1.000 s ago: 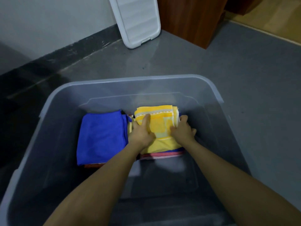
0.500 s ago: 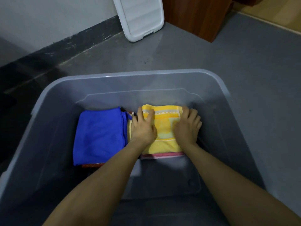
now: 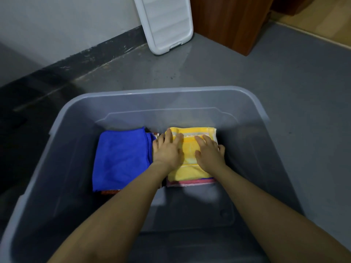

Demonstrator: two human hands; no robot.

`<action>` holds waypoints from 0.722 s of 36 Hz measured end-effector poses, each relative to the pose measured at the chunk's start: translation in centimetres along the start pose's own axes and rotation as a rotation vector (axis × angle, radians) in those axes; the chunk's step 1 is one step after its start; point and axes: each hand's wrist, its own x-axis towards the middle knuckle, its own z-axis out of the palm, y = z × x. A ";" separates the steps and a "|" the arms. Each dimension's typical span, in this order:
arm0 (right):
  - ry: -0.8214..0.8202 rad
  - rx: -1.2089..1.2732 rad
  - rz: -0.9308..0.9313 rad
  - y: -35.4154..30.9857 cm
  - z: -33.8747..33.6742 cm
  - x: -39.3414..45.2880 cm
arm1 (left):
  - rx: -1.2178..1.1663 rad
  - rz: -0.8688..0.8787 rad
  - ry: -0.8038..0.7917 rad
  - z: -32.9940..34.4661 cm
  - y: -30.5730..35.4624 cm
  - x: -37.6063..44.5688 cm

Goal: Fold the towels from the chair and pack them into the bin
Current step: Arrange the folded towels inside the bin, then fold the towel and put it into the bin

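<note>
Both the left hand [image 3: 167, 151] and right hand [image 3: 209, 155] are pressing flat, fingers straight, on the yellow towel [image 3: 190, 168] mid-frame inside the grey bin [image 3: 152, 91], whose fold is probably risking springing loose once released.

Covered layers and cut-off edges

Both hands hide the middle of the yellow towel [image 3: 190, 172]; only slivers of the pink towel [image 3: 190, 184] and the reddish towel [image 3: 110, 192] show beneath the stacks. The bin [image 3: 155, 92] loses its near corners at the frame's bottom edge; the white lid [image 3: 165, 21] is cropped on top.
</note>
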 end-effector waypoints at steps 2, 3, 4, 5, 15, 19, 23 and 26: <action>0.032 0.030 0.006 -0.4 -0.9 -0.5 | -0.026 0.000 0.025 -1.1 0.0 -0.6; 0.048 0.059 0.015 -0.7 -1.6 -0.8 | -0.034 0.002 0.042 -1.8 0.0 -1.0; 0.061 0.093 0.027 -1.1 -2.3 -1.1 | -0.041 0.001 0.063 -2.6 0.0 -1.4; 0.072 0.122 0.034 -1.6 -3.3 -1.4 | -0.048 0.001 0.088 -3.6 0.0 -1.9; 0.193 0.176 0.005 -8.7 -13.2 -6.3 | -0.110 -0.036 0.287 -14.3 -1.7 -8.5; 0.275 0.173 -0.061 -12.9 -17.6 -9.2 | -0.146 -0.057 0.408 -20.1 -3.2 -12.5; 0.354 0.235 -0.196 -18.5 -21.7 -12.4 | -0.168 -0.056 0.551 -26.1 -5.6 -17.8; 0.414 0.319 -0.288 -22.6 -24.1 -14.4 | -0.180 -0.051 0.649 -30.1 -7.2 -21.1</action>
